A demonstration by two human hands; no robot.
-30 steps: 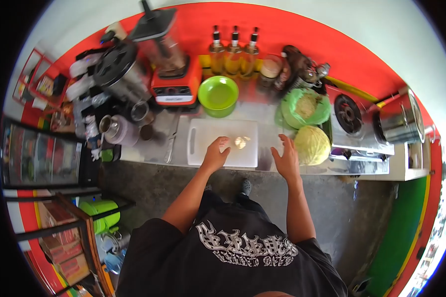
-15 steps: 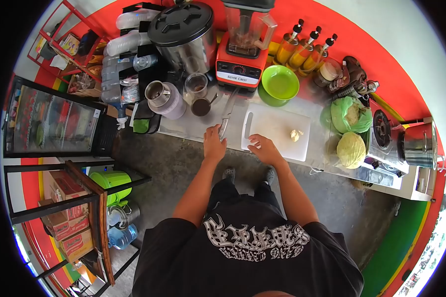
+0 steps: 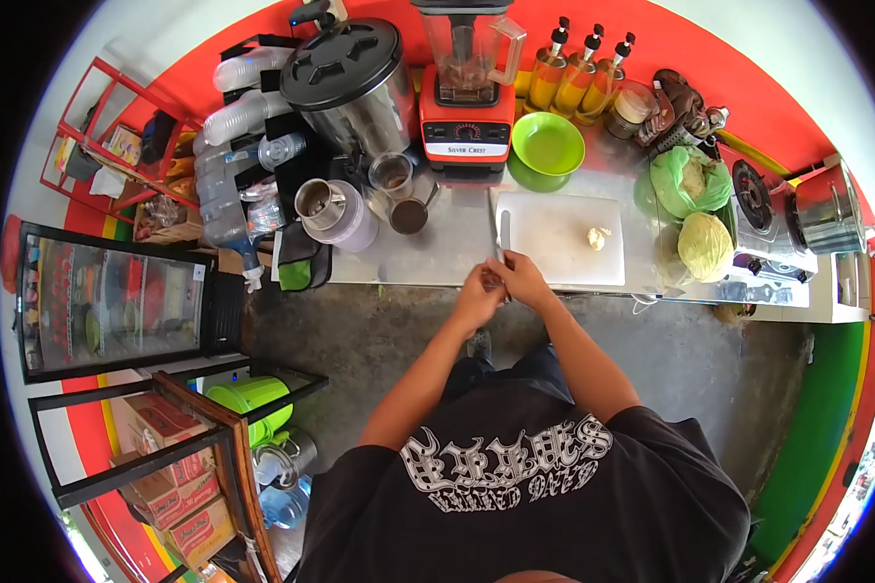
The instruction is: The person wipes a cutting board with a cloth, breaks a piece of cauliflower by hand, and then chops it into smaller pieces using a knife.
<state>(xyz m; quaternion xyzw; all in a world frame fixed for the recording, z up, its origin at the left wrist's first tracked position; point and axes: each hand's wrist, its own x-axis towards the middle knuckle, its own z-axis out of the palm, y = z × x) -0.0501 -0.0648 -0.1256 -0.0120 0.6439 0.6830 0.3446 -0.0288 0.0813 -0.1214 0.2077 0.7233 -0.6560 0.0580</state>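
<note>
A long knife [image 3: 494, 216] points away from me along the left edge of a white cutting board [image 3: 554, 268]. My left hand [image 3: 477, 298] is closed around the handle end at the counter's front edge. Beside it, my right hand [image 3: 527, 281] pinches the knife near the handle, its fingers meeting the left ones. The fingers hide most of the handle. Small pale yellow pieces [image 3: 598, 238] lie on the right part of the board.
Behind the board stand a green bowl [image 3: 548, 144], a red blender [image 3: 467, 131] and several oil bottles [image 3: 576, 81]. A cabbage [image 3: 705, 247] and a stove [image 3: 768, 219] are at right. Cups and a dark-filled container [image 3: 408, 217] stand left. A shelf [image 3: 226, 413] is at lower left.
My left hand has moved right with the knife, to the board's left edge. My right hand, previously apart with fingers loose, has come in beside it and closed on the knife.
</note>
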